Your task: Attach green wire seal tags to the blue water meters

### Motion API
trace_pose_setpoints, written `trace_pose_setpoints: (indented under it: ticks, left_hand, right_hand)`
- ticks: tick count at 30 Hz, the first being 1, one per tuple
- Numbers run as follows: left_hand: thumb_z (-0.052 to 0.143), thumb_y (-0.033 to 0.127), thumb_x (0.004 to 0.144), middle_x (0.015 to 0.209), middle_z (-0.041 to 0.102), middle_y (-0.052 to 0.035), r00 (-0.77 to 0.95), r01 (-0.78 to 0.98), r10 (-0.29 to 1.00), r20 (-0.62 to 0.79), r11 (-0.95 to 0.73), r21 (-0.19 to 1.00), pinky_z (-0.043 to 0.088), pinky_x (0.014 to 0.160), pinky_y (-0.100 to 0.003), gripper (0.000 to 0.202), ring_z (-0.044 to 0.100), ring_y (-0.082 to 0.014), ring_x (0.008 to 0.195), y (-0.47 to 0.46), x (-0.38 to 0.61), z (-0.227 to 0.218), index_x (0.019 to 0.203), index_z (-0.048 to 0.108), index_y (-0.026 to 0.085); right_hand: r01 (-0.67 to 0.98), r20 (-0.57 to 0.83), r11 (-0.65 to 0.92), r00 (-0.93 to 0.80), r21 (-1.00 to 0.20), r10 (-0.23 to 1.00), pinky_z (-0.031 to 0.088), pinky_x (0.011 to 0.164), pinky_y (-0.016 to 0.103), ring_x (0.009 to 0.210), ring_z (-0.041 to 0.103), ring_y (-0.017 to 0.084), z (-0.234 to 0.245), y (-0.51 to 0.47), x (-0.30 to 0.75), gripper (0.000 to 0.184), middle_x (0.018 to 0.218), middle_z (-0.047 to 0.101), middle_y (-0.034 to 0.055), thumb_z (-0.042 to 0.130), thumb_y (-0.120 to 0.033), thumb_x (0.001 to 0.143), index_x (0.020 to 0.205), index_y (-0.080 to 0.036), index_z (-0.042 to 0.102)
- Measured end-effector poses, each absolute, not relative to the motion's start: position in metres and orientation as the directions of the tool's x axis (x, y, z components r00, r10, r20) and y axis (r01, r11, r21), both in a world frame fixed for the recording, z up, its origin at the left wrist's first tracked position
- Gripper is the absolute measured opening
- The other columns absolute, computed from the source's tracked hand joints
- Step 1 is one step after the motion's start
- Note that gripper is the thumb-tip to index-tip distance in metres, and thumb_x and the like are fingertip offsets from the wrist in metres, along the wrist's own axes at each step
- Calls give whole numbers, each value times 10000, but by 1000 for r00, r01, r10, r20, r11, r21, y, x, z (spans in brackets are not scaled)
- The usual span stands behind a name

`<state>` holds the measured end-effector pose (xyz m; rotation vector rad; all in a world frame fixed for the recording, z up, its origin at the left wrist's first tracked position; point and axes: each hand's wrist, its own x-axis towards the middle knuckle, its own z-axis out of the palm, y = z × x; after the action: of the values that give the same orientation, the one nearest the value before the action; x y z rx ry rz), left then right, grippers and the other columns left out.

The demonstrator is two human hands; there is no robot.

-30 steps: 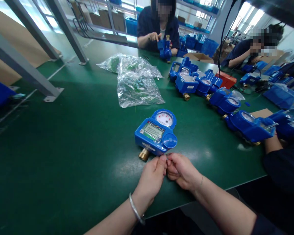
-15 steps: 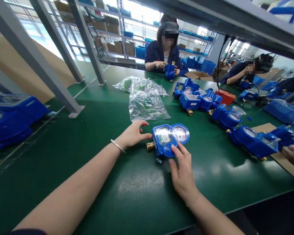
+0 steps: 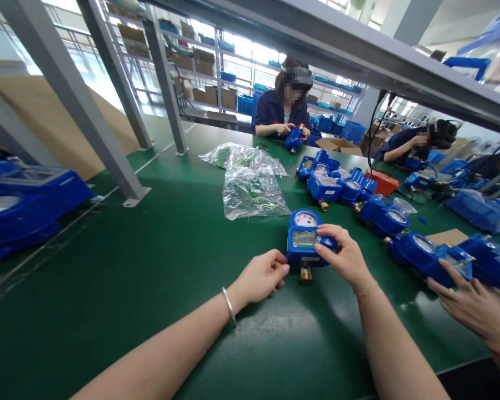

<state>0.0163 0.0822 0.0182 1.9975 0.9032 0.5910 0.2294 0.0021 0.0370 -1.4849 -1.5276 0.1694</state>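
Observation:
On the green table before me is a blue water meter (image 3: 303,238), its round dial at the far end, a rectangular display window nearer me and a brass threaded fitting pointing my way. My right hand (image 3: 345,258) grips the meter's right side, thumb and fingers at the edge of the display. At the near left corner, my left hand (image 3: 266,275) has its fingers curled and pressed against the casing. A metal bangle circles my left wrist. The undersides of the left fingers are hidden.
Crumpled clear plastic bags (image 3: 254,189) lie beyond the meter. Several blue meters (image 3: 350,186) line the right side, where a co-worker's hand (image 3: 475,305) touches one. Grey metal posts (image 3: 129,183) and a large blue meter (image 3: 29,205) stand left. A co-worker (image 3: 285,111) sits opposite.
The meter has turned so its brass fitting points toward me instead of left, and it sits farther right. Both hands moved right with it. A co-worker's hand has come further in at right.

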Motion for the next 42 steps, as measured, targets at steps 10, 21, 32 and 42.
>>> trace_pose_setpoints:
  ticks: [10, 21, 32, 42]
  left_hand:
    - [559, 335, 870, 1062, 583, -71, 230, 701, 960, 158, -277, 658, 506, 789, -390, 286, 588, -202, 919, 189, 31, 57, 1083, 553, 144]
    - [462, 475, 860, 672, 615, 35, 448, 620, 887, 111, -397, 677, 410, 568, -253, 297, 583, -161, 624, 69, -26, 74, 885, 615, 223]
    - [338, 422, 866, 710, 587, -52, 219, 953, 947, 237, -260, 156, 341, 498, -302, 305, 551, -257, 592, 87, -78, 85, 833, 566, 222]
    - [450, 464, 861, 701, 577, 18, 617, 563, 776, -131, -318, 763, 438, 580, -229, 244, 542, -165, 645, -3, -127, 99, 810, 572, 260]
  right_hand:
    - [583, 510, 311, 211, -750, 834, 373, 970, 413, 1127, 480, 226, 30, 3, 247, 239, 1186, 521, 75, 609, -327, 805, 1028, -243, 612]
    - [656, 557, 229, 346, -719, 756, 321, 1046, 465, 1257, 388, 244, 21, -17, 267, 362, 1336, 429, 95, 538, -338, 844, 1190, -234, 517]
    - [734, 542, 369, -1, -571, 840, 364, 1056, 421, 1232, 427, 208, 21, -55, 149, 435, 1307, 483, 80, 482, -200, 873, 1302, -242, 430]
    - [693, 678, 518, -57, -501, 733, 309, 1074, 462, 1292, 343, 236, 48, -23, 112, 458, 1336, 440, 86, 463, -194, 872, 1322, -250, 396]
